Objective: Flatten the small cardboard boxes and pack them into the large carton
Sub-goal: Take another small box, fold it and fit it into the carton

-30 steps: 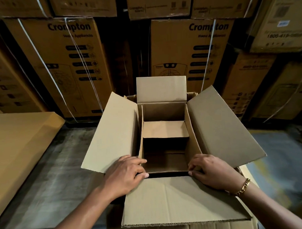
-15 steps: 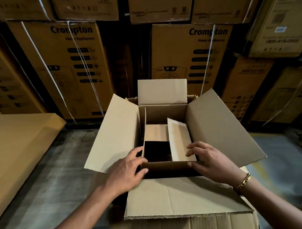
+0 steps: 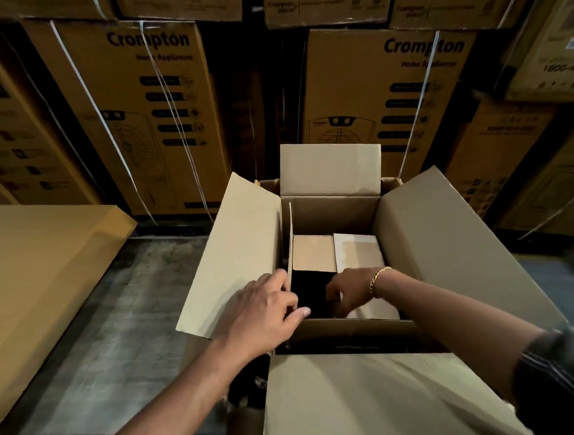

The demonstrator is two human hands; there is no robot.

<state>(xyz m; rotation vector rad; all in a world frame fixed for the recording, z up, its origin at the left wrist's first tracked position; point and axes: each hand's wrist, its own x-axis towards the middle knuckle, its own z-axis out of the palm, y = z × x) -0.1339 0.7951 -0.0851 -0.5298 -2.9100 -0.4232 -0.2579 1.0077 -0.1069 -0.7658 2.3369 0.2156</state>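
Note:
A large open carton (image 3: 235, 251) stands in front of me with its four flaps spread outward. Inside it sits a small cardboard box; its far flap (image 3: 313, 252) is folded down, and its right flap (image 3: 358, 250) lies folded in over the dark opening. My right hand (image 3: 350, 290), with a gold bracelet on the wrist, reaches into the box and curls over that right flap's edge. My left hand (image 3: 260, 316) grips the small box's upright left flap (image 3: 291, 236) at the near left corner, thumb inside.
A flat cardboard sheet (image 3: 43, 274) lies on the grey floor (image 3: 120, 320) to the left. Strapped Crompton cartons (image 3: 139, 118) are stacked in a wall close behind. More cartons stand at the right.
My right hand moved from the near rim into the small box and pushed its right flap down and inward. My left hand slid up along the left flap. The camera moved closer.

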